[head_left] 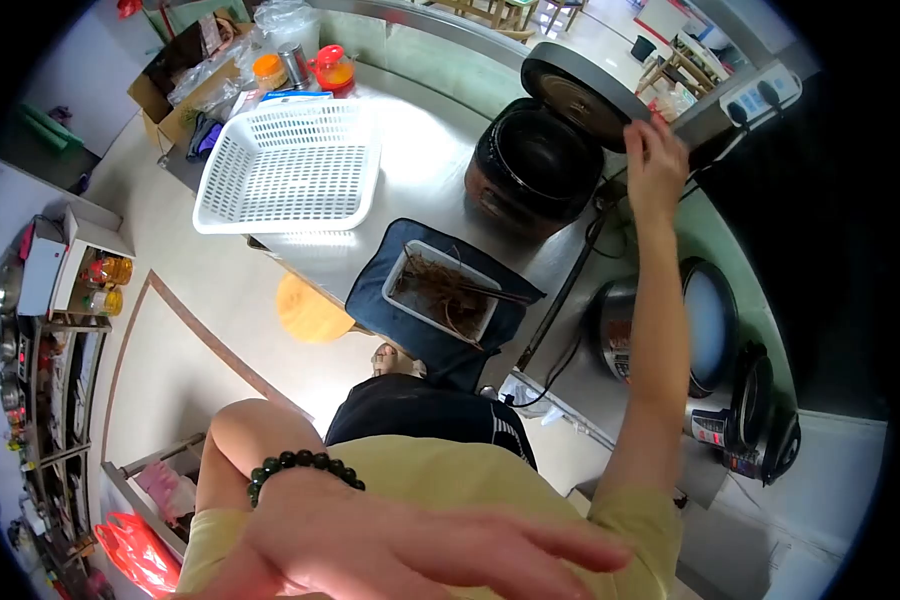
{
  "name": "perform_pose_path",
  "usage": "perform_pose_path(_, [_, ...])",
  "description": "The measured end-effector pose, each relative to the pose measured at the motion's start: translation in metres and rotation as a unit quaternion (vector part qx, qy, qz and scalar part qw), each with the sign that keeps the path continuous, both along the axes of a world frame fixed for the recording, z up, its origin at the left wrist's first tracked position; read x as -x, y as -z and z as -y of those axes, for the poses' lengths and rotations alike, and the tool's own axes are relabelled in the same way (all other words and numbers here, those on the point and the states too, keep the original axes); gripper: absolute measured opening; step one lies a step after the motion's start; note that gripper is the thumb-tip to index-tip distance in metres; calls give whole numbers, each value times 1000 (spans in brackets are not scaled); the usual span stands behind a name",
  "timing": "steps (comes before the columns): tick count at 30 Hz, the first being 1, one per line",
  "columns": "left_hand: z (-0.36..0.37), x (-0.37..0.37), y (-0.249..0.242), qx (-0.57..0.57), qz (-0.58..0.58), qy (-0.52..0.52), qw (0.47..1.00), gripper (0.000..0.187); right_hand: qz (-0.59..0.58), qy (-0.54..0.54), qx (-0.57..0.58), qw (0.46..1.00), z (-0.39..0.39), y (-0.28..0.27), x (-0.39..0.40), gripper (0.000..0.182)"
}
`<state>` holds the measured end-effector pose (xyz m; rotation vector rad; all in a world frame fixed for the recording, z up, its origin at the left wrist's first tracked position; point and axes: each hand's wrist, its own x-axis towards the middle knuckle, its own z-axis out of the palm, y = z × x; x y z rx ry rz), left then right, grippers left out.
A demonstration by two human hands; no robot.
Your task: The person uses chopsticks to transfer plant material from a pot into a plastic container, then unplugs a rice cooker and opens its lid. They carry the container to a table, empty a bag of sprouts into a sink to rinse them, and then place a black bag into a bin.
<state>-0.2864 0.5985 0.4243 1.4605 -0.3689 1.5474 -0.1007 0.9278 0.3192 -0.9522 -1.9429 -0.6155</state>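
Note:
My right hand [655, 165] reaches forward to the raised lid [580, 85] of a dark rice cooker [480, 185], its fingers at the lid's right edge. The cooker stands open, and its black inner pot [542, 160] looks empty. My left hand [420, 535] is close to the camera at the bottom, fingers stretched out, with nothing in it. A dark bead bracelet [305, 462] circles that wrist. Nearer to me, a white tray [402, 290] of brown, root-like strands [435, 280] sits on a dark cloth [370, 270], with chopsticks [495, 292] resting across it.
A white slotted basket [290, 170] stands left on the metal table [420, 120]. Behind it are a red-lidded jug [333, 70] and an orange-lidded jar [268, 70]. More cookers [710, 325] line the right side, with cables beside them. A round wooden stool [310, 308] is below the table.

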Motion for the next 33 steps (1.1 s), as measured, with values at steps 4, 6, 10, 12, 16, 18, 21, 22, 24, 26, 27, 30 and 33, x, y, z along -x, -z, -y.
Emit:
perform_pose_path(4, [3,-9,0,49,21,68,996,88,-74,-57,158,983,69,47,-20,19])
perform_pose_path(6, [11,-12,-1,95,46,138,985,87,-85,-39,215,972,95,73,-38,18])
perform_pose_path(10, [24,-7,-1,224,64,259,937,86,-97,0,302,948,142,108,-72,17])
perform_pose_path(12, [27,-12,-2,270,76,284,917,87,-114,4,322,940,163,122,-79,18])
perform_pose_path(16, [9,-46,0,107,79,204,970,102,-129,18,377,917,196,142,-93,17])
perform_pose_path(18, [8,-45,-1,106,71,222,967,104,-146,13,430,891,209,150,-92,18])
perform_pose_path(21, [-9,-8,9,203,-64,358,909,72,-153,9,484,862,220,157,-89,20])
perform_pose_path(22, [-17,-29,62,60,73,235,967,86,-165,-7,524,836,221,161,-87,20])
perform_pose_path(24, [-34,6,82,404,-102,-22,909,64,-188,-54,567,800,222,167,-80,22])
perform_pose_path(26, [-68,53,183,583,-254,-287,716,46,-186,-92,617,759,220,186,-77,23])
perform_pose_path(27, [-75,88,255,489,-439,-464,595,43,-174,-113,666,717,217,200,-75,24])
perform_pose_path(30, [-74,124,345,515,-550,-456,475,40,-248,-191,730,608,207,242,-50,28])
perform_pose_path(33, [-81,94,333,568,-558,-447,408,35,-311,-171,804,478,203,251,-22,25])
